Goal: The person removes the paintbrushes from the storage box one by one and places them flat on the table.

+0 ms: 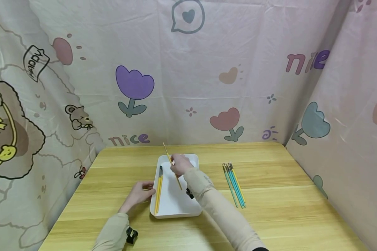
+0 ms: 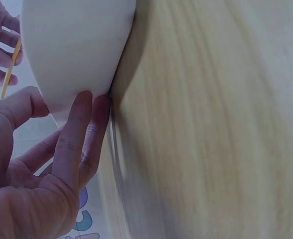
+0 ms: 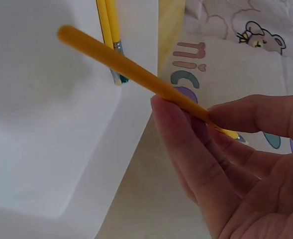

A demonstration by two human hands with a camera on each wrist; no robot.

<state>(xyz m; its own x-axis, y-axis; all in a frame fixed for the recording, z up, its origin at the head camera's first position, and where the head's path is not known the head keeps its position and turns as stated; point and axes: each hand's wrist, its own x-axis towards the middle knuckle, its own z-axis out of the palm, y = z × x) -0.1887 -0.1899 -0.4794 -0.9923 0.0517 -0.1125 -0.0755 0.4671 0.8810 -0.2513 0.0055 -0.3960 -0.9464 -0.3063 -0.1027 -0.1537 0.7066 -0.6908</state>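
A printed cloth [image 1: 188, 75] hung beyond both hands, and the wooden tabletop [image 1: 279, 181] spread under and around them. The white tray [image 1: 172, 204] sat between the left hand's fingers and the space beneath the right hand. The left hand [image 1: 139, 194] was closed lightly on the tray's side wall, thumb bent at the rim and fingers against the outside, probably to keep so light a tray from sliding. The right hand [image 1: 181, 165] was over the tray, its thumb and fingertips pinched together on one brush.

To the right of the right hand, well apart from it, a bundle of teal brushes [image 1: 234, 186] lay on the tabletop, with a yellow brush [image 1: 238, 184] along its far right side. Two yellow brushes [image 1: 158, 191] lay side by side inside the tray, just across the wall from the left hand; their matching direction looked deliberate, perhaps for tidiness.

The held brush [image 1: 178, 182] lay slanted through the right hand's pinch, bristles beyond the fingers, rounded handle end back toward the person and above the tray floor. The fingertip grip seemed chosen because the handle was thin, leaving both ends free.
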